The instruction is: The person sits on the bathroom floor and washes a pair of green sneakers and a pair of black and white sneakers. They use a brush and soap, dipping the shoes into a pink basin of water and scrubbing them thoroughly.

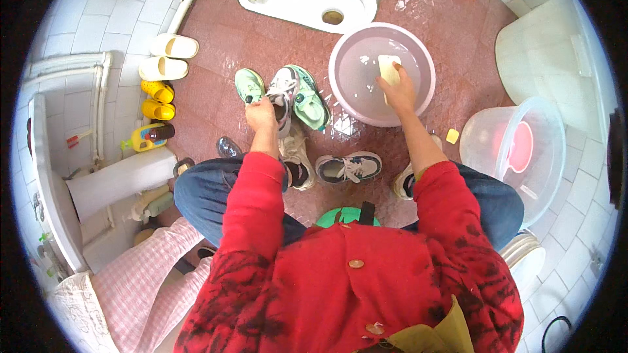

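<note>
My left hand [261,116], fingers curled, is over the near part of a mint-green shoe [249,83], right beside a white and grey lace-up sneaker [284,81]. Which of the two it touches or grips is hidden. Another mint-green shoe [312,105] lies against the sneaker's right side. In a pale pink basin [338,98] of cloudy water, my right hand [400,92] grips a flat pale yellow block [388,69], either a brush or a bar of soap. White bits float around it. Between my feet lies a white and navy sneaker [349,167].
Beyond the basin is a white squat toilet [294,2]. Cream slippers [164,67], yellow clogs [159,109] and a yellow bottle [144,138] line the left wall. To the right are a clear plastic tub [544,166] and a small yellow block [452,136]. The tiled floor [216,59] looks wet.
</note>
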Demonstrator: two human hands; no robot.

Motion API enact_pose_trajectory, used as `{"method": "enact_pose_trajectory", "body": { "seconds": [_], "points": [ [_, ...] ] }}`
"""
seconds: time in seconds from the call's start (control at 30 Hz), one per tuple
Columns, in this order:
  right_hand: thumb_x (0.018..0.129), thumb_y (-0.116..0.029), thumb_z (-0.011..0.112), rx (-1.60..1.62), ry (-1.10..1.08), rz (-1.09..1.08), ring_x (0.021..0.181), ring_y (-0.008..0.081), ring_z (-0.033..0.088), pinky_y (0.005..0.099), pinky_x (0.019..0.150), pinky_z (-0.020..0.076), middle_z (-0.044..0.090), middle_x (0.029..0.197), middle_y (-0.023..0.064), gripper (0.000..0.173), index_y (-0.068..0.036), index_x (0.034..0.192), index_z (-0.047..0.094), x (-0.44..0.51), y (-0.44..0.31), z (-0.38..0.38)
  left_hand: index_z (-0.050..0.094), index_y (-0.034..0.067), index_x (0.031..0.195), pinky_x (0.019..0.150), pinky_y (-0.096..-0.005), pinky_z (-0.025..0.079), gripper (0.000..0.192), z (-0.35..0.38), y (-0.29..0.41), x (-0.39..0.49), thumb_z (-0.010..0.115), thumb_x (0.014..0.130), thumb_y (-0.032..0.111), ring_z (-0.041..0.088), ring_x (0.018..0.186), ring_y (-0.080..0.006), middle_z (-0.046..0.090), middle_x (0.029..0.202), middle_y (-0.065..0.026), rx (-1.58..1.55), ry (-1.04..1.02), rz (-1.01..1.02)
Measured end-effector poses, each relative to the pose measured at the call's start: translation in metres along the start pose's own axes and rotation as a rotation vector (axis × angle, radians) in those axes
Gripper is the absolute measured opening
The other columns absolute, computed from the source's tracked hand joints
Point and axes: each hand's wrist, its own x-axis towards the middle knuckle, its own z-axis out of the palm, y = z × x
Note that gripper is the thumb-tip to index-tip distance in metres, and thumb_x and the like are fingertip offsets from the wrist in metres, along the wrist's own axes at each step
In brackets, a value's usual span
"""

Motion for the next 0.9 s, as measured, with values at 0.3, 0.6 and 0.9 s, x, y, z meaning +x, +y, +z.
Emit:
{"method": "enact_pose_trajectory", "body": {
  "seconds": [0.3, 0.6, 0.9],
  "points": [
    [0.068, -0.043, 0.072, 0.013, -0.022, -0.017, 0.103, 0.0327, 0.057, 0.0417, 0.088, 0.0447, 0.057, 0.112, 0.0199, 0.07, -0.013, 0.128, 0.05, 0.004, 0.003, 0.01, 0.056, 0.001, 0.106, 0.078, -0.0494, 0.051, 0.028, 0.024, -0.009, 0.038, 0.04, 0.091, 0.018, 0.062, 0.091, -0.0302, 0.06, 0.106, -0.0155, -1.225, -0.583, -0.98],
    [0.068, -0.038, 0.073, -0.037, -0.035, -0.044, 0.103, 0.0319, 0.057, 0.0403, 0.088, 0.0455, 0.058, 0.112, 0.0193, 0.071, -0.012, 0.128, 0.049, 0.01, 0.023, 0.017, 0.056, 0.008, 0.107, 0.081, -0.042, 0.05, 0.034, 0.037, 0.01, 0.04, 0.048, 0.093, 0.037, 0.062, 0.092, -0.0238, 0.061, 0.105, -0.0088, -1.282, -0.226, -1.095],
    [0.069, -0.026, 0.07, -0.385, -0.109, 0.162, 0.106, 0.0372, 0.053, 0.0436, 0.089, 0.0447, 0.051, 0.112, 0.0221, 0.085, -0.013, 0.141, 0.027, 0.035, 0.043, 0.029, 0.056, 0.004, 0.114, 0.088, -0.0513, 0.046, 0.038, 0.059, 0.004, 0.041, 0.042, 0.09, 0.031, 0.058, 0.102, -0.0316, 0.06, 0.114, -0.012, -1.313, -0.325, -0.906]
  ]
}}
